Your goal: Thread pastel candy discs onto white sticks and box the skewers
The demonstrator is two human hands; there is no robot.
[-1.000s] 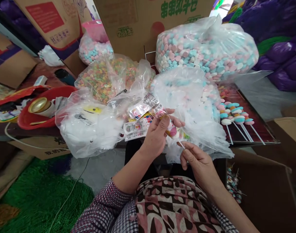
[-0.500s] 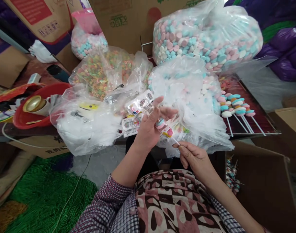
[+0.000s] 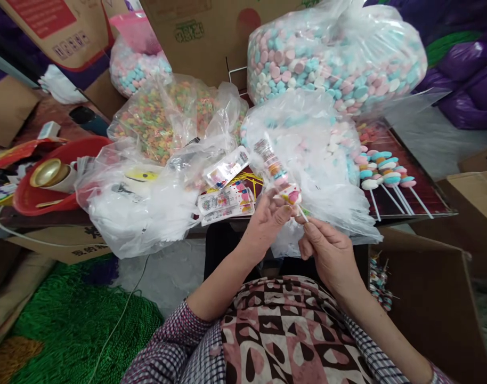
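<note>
A marshmallow skewer [image 3: 276, 169] in a clear printed wrapper points up and away from me, with pink, blue and orange pieces inside. My left hand [image 3: 265, 224] is closed around the gathered lower end of the wrapper. Beside it, my right hand [image 3: 331, 246] pinches the white stick [image 3: 302, 213] below the wrapper. Yellow twist ties [image 3: 252, 180] lie on the table just beyond my left hand. Left of them are printed wrappers [image 3: 223, 201] in a loose stack.
Bare marshmallow skewers [image 3: 388, 170] rest at the table's right end. A big bag of marshmallows [image 3: 335, 64] and a bag of small gummies [image 3: 147, 120] stand behind. At left is a red basin [image 3: 23, 186]; an open carton [image 3: 423, 288] with finished skewers is low right.
My left hand has moved down from the wrapper's upper part to its lower end and closed there. The wrapped skewer shows more fully; my right hand keeps the stick.
</note>
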